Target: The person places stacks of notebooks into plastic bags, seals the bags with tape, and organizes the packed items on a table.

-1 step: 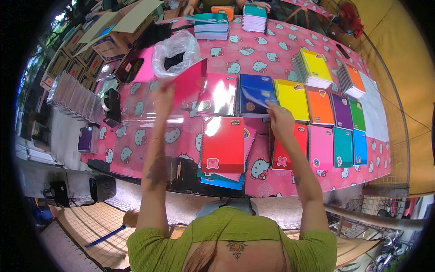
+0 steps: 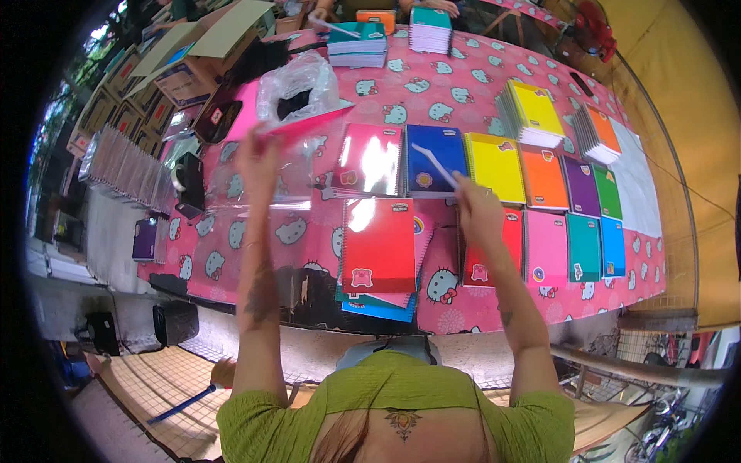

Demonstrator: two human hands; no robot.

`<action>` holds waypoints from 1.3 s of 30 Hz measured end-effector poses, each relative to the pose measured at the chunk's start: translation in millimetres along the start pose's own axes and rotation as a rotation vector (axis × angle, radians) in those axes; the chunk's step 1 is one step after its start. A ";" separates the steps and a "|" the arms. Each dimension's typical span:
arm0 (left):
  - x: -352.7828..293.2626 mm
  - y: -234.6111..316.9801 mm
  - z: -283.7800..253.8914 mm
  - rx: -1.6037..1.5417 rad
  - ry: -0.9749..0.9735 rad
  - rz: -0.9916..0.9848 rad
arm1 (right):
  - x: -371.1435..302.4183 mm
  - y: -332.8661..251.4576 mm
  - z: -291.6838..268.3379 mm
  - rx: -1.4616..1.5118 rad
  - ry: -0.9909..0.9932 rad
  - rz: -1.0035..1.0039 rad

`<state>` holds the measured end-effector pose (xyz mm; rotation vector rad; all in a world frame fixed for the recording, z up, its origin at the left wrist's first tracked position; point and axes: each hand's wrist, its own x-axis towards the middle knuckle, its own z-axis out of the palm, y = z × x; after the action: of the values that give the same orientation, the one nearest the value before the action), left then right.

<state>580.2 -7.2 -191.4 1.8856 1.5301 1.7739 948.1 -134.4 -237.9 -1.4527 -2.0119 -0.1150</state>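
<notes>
My left hand (image 2: pixel 258 158), blurred, grips a thin pink cover or notebook (image 2: pixel 312 123) tilted nearly edge-on beside a clear plastic bag (image 2: pixel 333 85). In my right hand (image 2: pixel 477 207) is a long, thin, pale flat stick (image 2: pixel 436 166), its tip over a dark blue spiral notebook (image 2: pixel 432 143). Left of that lies a glossy pink notebook (image 2: pixel 367 158). Below them, a red notebook (image 2: pixel 378 243) tops a loose stack with pink, blue and teal ones. Beneath my right forearm a second red notebook (image 2: pixel 509 231) is partly hidden.
Rows of notebooks, including a yellow one (image 2: pixel 498 166) and an orange one (image 2: pixel 546 177), stretch right. Stacks of yellow notebooks (image 2: pixel 540 112) and teal notebooks (image 2: pixel 359 38) stand farther back. A cardboard box (image 2: pixel 189 81) sits far left. Across the table a person's hand (image 2: pixel 318 17) is visible.
The pink item in my left hand has swung from showing its broad face to nearly edge-on. The stick in my right hand has turned and shows more clearly.
</notes>
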 end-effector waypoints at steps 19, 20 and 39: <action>-160.5 138.3 320.5 0.203 -0.711 -0.148 | -43.1 312.2 -34.5 -0.360 0.011 0.872; -164.8 140.4 331.8 0.371 -0.802 -0.242 | -39.9 312.3 -35.2 -0.382 -0.095 0.925; 35.2 170.7 -7.3 -0.431 0.288 0.108 | -62.2 34.3 -80.4 1.181 0.173 0.527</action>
<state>661.9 -66.9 -49.4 1.5801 1.0112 2.2798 1025.1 -206.3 -218.3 -1.0213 -1.0784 0.9628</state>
